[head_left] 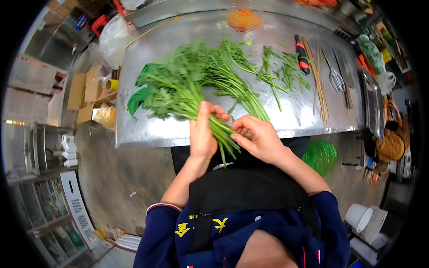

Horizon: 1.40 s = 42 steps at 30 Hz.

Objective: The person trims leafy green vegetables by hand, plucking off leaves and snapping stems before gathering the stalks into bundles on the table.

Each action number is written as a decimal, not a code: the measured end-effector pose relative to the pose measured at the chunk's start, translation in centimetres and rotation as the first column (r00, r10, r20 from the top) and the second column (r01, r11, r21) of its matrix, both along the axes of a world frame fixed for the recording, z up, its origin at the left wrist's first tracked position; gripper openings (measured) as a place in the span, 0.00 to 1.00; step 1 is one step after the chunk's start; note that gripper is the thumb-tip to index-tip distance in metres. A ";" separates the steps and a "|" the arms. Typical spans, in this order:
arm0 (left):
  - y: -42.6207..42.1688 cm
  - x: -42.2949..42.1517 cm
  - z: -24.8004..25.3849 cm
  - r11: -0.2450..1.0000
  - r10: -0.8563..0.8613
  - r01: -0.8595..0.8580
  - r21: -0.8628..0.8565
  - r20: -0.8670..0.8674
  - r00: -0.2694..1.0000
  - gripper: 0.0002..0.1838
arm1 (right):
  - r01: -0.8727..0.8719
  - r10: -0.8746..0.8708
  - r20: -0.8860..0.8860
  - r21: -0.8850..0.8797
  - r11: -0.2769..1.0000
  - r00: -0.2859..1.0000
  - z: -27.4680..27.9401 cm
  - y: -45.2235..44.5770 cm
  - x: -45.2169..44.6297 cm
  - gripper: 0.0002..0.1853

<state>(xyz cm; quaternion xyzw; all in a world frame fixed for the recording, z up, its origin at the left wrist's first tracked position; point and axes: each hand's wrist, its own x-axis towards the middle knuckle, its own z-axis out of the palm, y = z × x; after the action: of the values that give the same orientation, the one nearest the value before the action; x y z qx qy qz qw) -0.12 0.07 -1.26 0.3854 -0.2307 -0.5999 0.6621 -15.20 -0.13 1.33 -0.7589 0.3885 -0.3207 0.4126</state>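
My left hand (203,136) is wrapped round a bunch of leafy greens (178,89), which look like chrysanthemum greens. The leaves fan out over the steel table and the cut stems hang past its front edge. With fingers pinched together, my right hand (255,136) grips at a stem on the right side of that bunch. A second pile of the same greens (237,85) lies just behind my hands, stems towards me. Loose sprigs (281,71) are scattered further right. A green band or bag (138,98) shows under the leaves at the left.
On the steel table (165,134) lie scissors (335,79), a knife (344,71), thin wooden sticks (315,80) and a black-and-red tool (302,53). An orange-looking bundle (243,20) sits at the back. Cardboard boxes (85,91) stand left; a green plastic container (320,157) is below the front edge.
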 end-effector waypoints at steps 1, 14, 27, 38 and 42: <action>-0.1 0.3 0.3 1.000 0.013 -0.012 0.026 -0.033 0.999 0.15 | -0.005 0.005 -0.021 -0.001 1.000 1.000 -0.3 -0.1 -0.4 0.07; 0.4 3.2 1.2 0.998 0.041 -0.046 -0.030 -0.147 0.988 0.10 | 0.494 -0.569 -0.632 -0.318 0.809 0.525 -7.2 -10.8 -9.7 0.11; -0.2 0.7 1.2 0.976 -0.025 0.054 0.211 -0.139 0.990 0.11 | -0.010 -0.225 0.493 0.428 0.904 0.840 -2.1 -4.4 -2.4 0.08; 0.4 -0.1 1.1 0.991 -0.114 0.117 0.071 -0.036 0.993 0.09 | 0.009 -0.095 0.255 0.322 0.947 0.962 -1.6 -2.2 0.0 0.06; 0.4 -0.2 0.4 0.993 -0.112 0.108 0.054 0.078 0.991 0.07 | 0.130 -0.209 0.387 0.219 0.967 0.898 0.0 -4.2 0.7 0.10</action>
<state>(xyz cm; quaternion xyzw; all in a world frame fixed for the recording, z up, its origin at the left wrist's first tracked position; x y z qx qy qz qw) -0.31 0.44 -0.85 0.4122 -0.2632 -0.6249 0.6085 -14.55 -4.33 1.36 -0.5964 0.3875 -0.4682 0.5244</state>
